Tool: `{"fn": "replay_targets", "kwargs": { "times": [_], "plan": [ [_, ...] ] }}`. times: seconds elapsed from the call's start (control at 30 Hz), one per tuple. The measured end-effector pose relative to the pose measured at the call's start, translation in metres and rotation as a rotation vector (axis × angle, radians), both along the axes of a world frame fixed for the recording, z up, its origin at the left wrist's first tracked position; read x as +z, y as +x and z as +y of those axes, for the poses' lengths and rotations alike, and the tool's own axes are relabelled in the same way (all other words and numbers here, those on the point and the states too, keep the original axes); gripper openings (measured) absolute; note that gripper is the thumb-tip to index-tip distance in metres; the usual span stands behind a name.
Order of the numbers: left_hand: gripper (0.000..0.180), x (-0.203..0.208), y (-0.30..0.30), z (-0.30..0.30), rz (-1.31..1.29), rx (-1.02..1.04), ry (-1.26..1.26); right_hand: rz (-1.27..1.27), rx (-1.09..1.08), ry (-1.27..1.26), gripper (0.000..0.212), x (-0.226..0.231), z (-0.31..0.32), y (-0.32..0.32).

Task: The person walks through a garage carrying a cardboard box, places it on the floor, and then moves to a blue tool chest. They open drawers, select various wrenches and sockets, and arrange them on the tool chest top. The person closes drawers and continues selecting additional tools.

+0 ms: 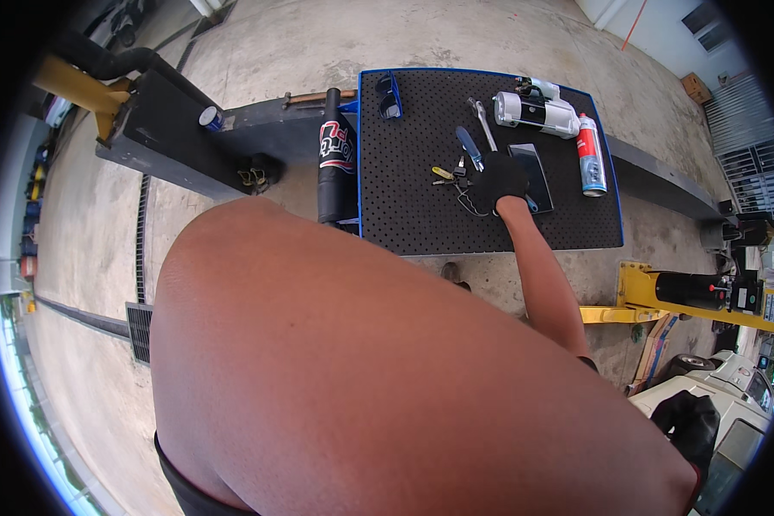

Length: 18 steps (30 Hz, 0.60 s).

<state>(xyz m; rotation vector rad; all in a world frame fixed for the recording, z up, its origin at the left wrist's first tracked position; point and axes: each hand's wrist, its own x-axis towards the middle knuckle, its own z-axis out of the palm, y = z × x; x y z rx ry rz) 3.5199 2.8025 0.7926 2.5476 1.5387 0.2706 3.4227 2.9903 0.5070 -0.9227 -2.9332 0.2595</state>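
1. So, the right hand [500, 179], in a black glove, is down on a black perforated work top with a blue rim [408, 202]. Its fingers are hidden from here, so I can't tell if it's gripping anything.
2. Right by it: a loose bunch of keys with a yellow tag [444, 174] just to the left, and a dark flat rectangular panel [537, 176] on the right, partly covered by the hand. Both lie on the top.
3. Left hand [686, 420], also black-gloved, is way off at the lower right. Can't read its grip either; that bare forearm cuts right across the view.
4. Just beyond the right hand sit a slim blue-handled tool [468, 144] and a long chrome wrench [483, 125]. My guess is the small stuff is bunched there for easy reach.
5. Far right, the chunky silver-and-black cylindrical motor [537, 112] lies on its side, probably out there because it's bulky. A red, white and blue spray can [591, 155] sits near the right edge, so I'd watch an elbow there.
6. Dark-framed sunglasses [390, 96] are at the far left corner, likely parked out of the way. Most elbow room is the bare stretch between them and the near edge, left of the keys.
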Motion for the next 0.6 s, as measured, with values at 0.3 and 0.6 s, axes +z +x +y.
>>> {"fn": "replay_targets", "kwargs": {
  "times": [0.3, 0.6],
  "plan": [
    [0.035, 0.011, -0.019, -0.058, -0.084, -0.012, -0.127, -0.088, -0.144, 0.046, 0.026, -0.007, -0.011, 0.0],
    [0.025, -0.194, -0.171, -0.058, -1.71, 0.87, -0.329, -0.109, -0.023, -0.081, 0.033, -0.004, -0.002, -0.001]
  ]
}}
